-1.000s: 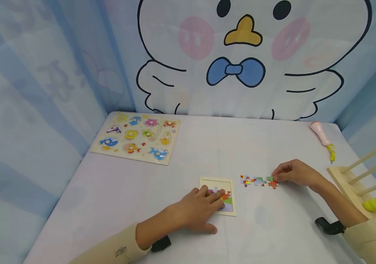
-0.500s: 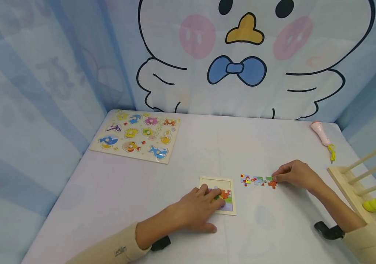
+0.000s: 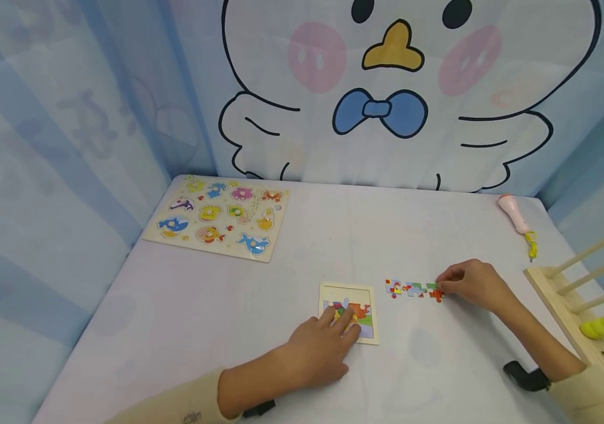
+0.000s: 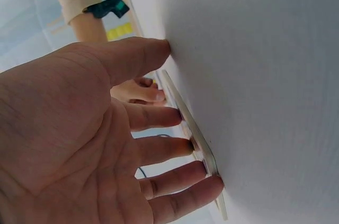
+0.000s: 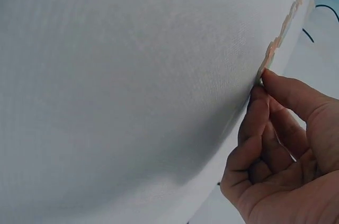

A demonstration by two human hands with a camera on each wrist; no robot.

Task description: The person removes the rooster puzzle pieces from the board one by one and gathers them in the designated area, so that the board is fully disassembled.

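I pinch the rightmost puzzle piece (image 3: 436, 295) by its outer edge between the thumb and forefinger of my right hand (image 3: 474, 284), my other fingers folded in beneath. It lies at the end of a short row on the white table (image 3: 206, 318), well in from the far edge, with the middle piece (image 3: 415, 289) just beside it and the left piece (image 3: 394, 287) beyond that; I cannot tell whether their tabs are locked.

My left hand (image 3: 318, 353) is spread, fingertips resting on the puzzle tray (image 3: 347, 294) and the pieces set in its lower part, the thumb off to the side. The tray sits just left of the row; its upper part shows bare bed.

I judge the pieces light and stiff, thin enough that lying flat they offer little to get a nail under. A side edge looks the best hold, fingertips low; the narrow tabs seem the likeliest part to chip or bend. The printed face may be a bit slick. The tray looks light too, apt to slide on the cloth unless pressed, and best held by its raised rim.

At the table's far-left corner lies a peg board (image 3: 217, 218); by its right edge stands a wooden rack (image 3: 567, 303).
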